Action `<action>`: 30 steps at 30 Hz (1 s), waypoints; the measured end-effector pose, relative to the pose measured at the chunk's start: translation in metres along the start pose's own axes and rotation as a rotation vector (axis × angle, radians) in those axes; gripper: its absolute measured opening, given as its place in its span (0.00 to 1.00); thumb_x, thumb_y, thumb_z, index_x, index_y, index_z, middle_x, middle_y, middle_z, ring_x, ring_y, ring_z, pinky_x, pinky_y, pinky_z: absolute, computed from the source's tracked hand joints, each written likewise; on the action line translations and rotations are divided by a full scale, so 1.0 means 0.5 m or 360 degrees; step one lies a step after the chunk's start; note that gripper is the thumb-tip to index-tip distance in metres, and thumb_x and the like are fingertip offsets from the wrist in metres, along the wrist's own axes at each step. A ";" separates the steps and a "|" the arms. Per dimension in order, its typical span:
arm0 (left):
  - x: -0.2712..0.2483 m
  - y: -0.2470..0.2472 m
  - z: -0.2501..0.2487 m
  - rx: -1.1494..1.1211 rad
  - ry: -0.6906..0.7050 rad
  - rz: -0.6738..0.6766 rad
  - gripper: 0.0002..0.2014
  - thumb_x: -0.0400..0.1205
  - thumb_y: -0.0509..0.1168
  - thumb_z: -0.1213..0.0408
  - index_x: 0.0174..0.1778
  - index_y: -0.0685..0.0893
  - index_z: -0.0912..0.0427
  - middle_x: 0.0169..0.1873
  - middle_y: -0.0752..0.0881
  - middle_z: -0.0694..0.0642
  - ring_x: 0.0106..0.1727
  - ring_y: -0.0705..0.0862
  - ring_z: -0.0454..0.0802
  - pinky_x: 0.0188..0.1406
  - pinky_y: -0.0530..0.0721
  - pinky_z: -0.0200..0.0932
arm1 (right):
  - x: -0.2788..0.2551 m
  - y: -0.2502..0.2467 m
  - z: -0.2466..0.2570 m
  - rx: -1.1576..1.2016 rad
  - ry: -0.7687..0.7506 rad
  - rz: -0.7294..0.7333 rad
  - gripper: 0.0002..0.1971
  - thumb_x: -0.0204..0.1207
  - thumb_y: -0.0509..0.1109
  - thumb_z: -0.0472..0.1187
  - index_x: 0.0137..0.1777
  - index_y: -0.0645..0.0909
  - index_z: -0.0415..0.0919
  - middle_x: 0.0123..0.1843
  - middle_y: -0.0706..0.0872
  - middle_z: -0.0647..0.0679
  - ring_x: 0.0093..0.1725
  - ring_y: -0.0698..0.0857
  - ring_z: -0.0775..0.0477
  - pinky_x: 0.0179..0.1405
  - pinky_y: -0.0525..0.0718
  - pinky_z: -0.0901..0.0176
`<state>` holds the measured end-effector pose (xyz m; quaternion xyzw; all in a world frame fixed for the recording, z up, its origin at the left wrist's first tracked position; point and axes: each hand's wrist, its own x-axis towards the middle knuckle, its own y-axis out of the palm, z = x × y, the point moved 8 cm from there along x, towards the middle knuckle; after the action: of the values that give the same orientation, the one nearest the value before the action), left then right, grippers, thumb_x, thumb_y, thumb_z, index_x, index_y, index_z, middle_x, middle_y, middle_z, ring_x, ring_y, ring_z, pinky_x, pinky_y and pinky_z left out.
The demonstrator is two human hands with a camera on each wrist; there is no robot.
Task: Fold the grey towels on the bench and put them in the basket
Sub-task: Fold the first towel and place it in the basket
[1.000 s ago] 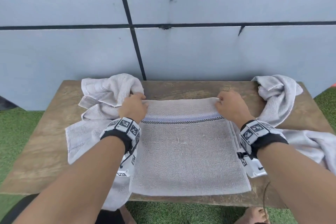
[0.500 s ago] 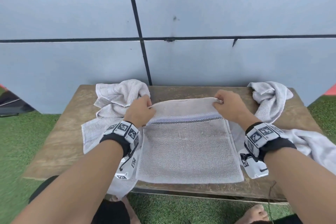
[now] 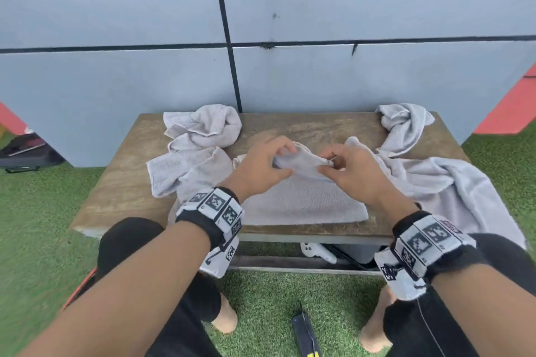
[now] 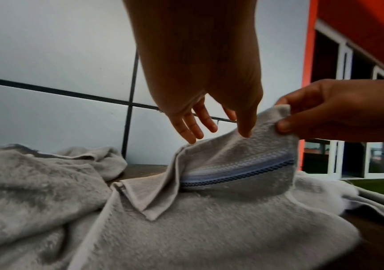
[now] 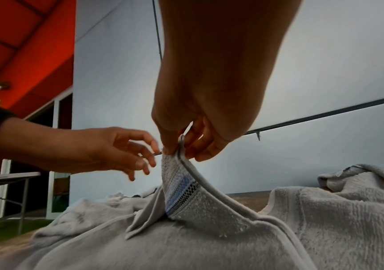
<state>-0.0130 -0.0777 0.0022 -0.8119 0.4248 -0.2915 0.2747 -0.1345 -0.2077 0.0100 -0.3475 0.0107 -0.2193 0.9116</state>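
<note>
Two hands meet over the centre towel [image 3: 301,200] on my bench [image 3: 121,182]: my right hand [image 3: 352,174] pinches its lifted far edge, my left hand [image 3: 261,168], fingers loose and apart, sits just left of it, crumpled towels flank, no basket in view.

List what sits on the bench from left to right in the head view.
Crumpled towel → left hand → right hand, pinching the raised corner of the middle towel → draped towel at the bench's right end.
</note>
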 end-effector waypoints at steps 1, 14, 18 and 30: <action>-0.007 0.012 -0.011 -0.0037 0.0022 0.0014 0.16 0.72 0.76 0.64 0.55 0.84 0.51 0.51 0.84 0.54 0.52 0.81 0.48 0.47 0.77 0.38 | -0.013 0.014 0.008 0.0026 -0.0032 0.0023 0.03 0.78 0.76 0.35 0.46 0.86 0.42 0.31 0.81 0.51 0.28 0.76 0.59 0.31 0.73 0.71; -0.054 0.020 0.030 -0.0156 0.0130 -0.0316 0.09 0.71 0.80 0.72 0.40 0.86 0.65 0.36 0.75 0.36 0.40 0.77 0.27 0.42 0.69 0.21 | -0.016 0.113 -0.001 0.0315 -0.0149 0.0001 0.12 0.75 0.78 0.31 0.55 0.84 0.42 0.47 0.88 0.51 0.39 0.86 0.47 0.49 0.87 0.50; -0.051 0.032 0.075 -0.0266 0.0017 -0.0354 0.08 0.73 0.80 0.68 0.42 0.88 0.61 0.38 0.79 0.47 0.37 0.77 0.37 0.39 0.72 0.27 | -0.003 0.129 -0.023 0.0595 0.0011 -0.0001 0.14 0.74 0.79 0.30 0.57 0.82 0.40 0.46 0.88 0.50 0.39 0.86 0.53 0.37 0.82 0.66; -0.007 0.044 0.067 -0.0179 0.0112 -0.0286 0.06 0.79 0.75 0.68 0.49 0.93 0.56 0.45 0.85 0.50 0.43 0.81 0.38 0.47 0.74 0.31 | 0.007 0.106 -0.063 0.0773 0.0075 -0.0212 0.02 0.80 0.75 0.36 0.47 0.89 0.38 0.25 0.79 0.44 0.26 0.71 0.50 0.27 0.71 0.62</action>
<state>-0.0025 -0.0788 -0.0367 -0.8500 0.3753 -0.3191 0.1864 -0.1161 -0.1935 -0.0472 -0.1131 -0.0438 -0.2830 0.9514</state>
